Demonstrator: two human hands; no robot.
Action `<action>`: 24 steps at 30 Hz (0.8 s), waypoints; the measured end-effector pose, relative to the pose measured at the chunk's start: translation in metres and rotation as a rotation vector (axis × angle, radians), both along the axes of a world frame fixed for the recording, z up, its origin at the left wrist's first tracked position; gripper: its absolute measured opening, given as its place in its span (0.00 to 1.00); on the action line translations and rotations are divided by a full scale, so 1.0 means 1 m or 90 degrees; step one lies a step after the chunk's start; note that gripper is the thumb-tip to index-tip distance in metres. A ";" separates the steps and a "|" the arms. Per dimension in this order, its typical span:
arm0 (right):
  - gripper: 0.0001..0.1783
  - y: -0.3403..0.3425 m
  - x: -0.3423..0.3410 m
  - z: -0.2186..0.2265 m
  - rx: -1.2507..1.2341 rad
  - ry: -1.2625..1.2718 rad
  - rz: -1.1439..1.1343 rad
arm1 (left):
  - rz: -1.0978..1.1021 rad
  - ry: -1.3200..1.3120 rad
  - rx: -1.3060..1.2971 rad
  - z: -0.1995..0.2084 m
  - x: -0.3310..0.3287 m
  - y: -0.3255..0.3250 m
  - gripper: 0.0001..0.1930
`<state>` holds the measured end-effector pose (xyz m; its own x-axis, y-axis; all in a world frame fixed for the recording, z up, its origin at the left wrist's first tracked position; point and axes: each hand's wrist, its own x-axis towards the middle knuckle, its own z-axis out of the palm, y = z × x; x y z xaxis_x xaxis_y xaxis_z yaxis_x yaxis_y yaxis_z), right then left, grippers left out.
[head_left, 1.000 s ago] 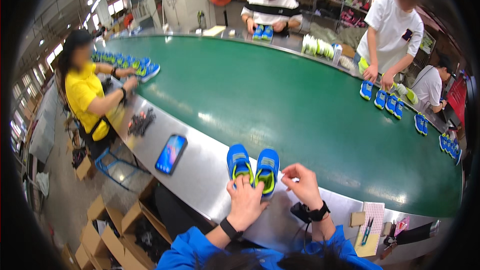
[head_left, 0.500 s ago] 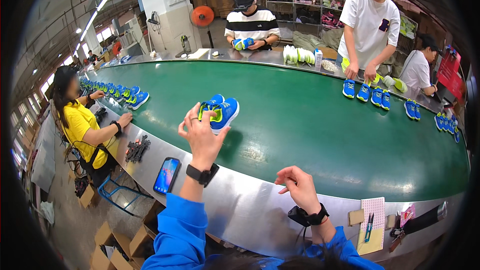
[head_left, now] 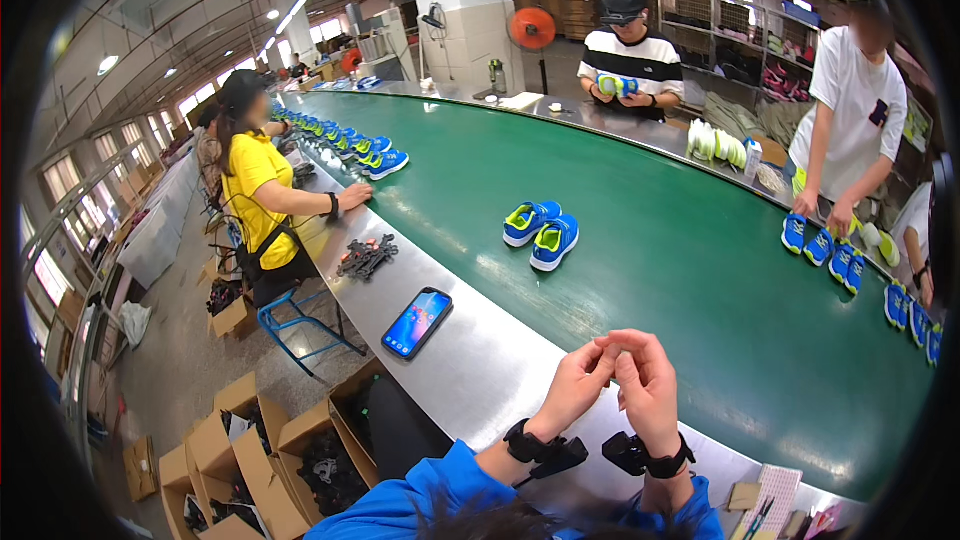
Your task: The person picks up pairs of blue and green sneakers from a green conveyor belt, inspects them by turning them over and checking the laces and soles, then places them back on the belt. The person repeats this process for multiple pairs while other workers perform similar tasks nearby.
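Note:
My left hand (head_left: 578, 387) and my right hand (head_left: 648, 390) meet above the near edge of the green conveyor belt. The fingers of both are loosely bent and their tips touch or overlap. I see nothing held between them, though the space inside the palms is partly hidden. Beyond them, apart from my hands, a pair of blue sneakers with lime-green linings and white soles stands on the belt: a left-hand sneaker (head_left: 530, 223) and a right-hand sneaker (head_left: 555, 242). Each of my wrists bears a black strapped device.
A smartphone (head_left: 418, 324) and a pile of small dark parts (head_left: 367, 257) lie on the metal ledge (head_left: 470, 365). A person in yellow (head_left: 262, 185) sits at left beside a row of blue sneakers (head_left: 345, 140). Two people handle shoes across the belt (head_left: 690, 290). Open cardboard boxes (head_left: 265, 480) stand lower left.
My left hand has let go of the sneakers and drawn back to my right hand. The pair now stands alone on the belt. The view has turned left.

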<state>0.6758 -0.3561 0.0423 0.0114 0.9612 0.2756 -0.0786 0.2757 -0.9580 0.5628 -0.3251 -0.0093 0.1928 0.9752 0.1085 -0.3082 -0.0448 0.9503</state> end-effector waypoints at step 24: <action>0.38 0.041 0.019 0.015 0.028 -0.158 -0.053 | -0.064 -0.177 -0.029 0.025 0.038 0.079 0.20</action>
<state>0.6949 -0.3153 0.0569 0.0168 0.9468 0.3215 0.1813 0.3133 -0.9322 0.6009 -0.2464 0.0154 0.2576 0.9578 0.1275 -0.5581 0.0397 0.8289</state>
